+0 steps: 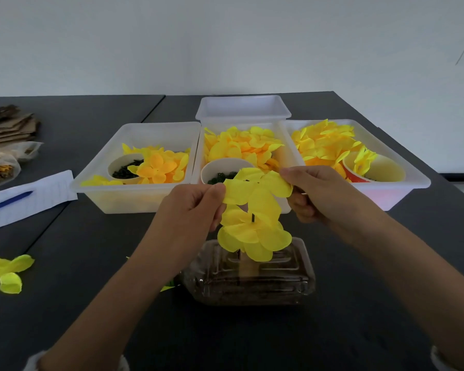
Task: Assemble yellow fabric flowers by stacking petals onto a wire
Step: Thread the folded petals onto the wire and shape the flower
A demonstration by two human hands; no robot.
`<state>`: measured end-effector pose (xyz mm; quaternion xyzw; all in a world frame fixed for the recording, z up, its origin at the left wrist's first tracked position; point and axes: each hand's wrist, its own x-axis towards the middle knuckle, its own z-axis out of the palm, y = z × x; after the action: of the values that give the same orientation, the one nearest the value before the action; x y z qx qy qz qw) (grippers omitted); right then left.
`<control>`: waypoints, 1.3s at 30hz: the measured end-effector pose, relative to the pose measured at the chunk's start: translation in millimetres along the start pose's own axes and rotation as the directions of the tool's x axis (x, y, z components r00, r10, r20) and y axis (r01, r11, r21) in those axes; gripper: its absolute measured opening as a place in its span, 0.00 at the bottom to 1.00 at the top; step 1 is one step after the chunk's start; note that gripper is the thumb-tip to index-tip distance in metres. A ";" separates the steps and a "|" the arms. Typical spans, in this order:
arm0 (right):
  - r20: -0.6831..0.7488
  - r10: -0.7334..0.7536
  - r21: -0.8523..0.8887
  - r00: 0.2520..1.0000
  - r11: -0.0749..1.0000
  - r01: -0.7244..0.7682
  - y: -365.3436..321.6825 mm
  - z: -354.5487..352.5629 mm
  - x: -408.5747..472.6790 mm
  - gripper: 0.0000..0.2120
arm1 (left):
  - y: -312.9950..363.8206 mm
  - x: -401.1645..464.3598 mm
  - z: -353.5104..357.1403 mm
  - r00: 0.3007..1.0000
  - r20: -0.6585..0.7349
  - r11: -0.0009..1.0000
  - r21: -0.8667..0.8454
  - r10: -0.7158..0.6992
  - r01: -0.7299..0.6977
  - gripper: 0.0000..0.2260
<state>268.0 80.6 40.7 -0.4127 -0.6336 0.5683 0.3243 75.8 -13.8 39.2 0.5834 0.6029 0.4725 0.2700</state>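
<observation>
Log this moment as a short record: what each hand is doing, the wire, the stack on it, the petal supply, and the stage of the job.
left hand: pinches the left edge of a yellow petal piece
right hand: pinches the right edge of the same piece
wire: dark tip upright, poking up through the stacked petals
base: clear plastic container under the stack
petal supply: three white trays behind, holding yellow petals and cups
loose petals: on the table, far left
stage: held piece above the wire tip, not yet threaded
</observation>
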 end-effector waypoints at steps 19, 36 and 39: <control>0.012 0.003 -0.077 1.000 0.997 -0.002 10.2 2.6 4.3 0.21 | 3.9 -15.4 -1.5 0.999 -0.032 0.992 0.129 0.010 -0.006 0.24; -0.024 -0.073 -0.339 0.997 0.939 0.060 31.3 5.1 -2.6 0.22 | -20.2 -14.1 -1.4 0.991 0.089 0.946 0.317 -0.102 0.069 0.23; -0.053 -0.121 -0.384 0.991 0.919 0.092 29.9 5.5 -5.9 0.22 | -23.5 -11.0 -3.5 0.990 0.116 0.959 0.279 -0.086 0.051 0.23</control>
<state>270.4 73.2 10.8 -0.4540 -0.7407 0.3999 0.2922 64.1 -22.3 17.4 0.6228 0.6642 0.3366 0.2402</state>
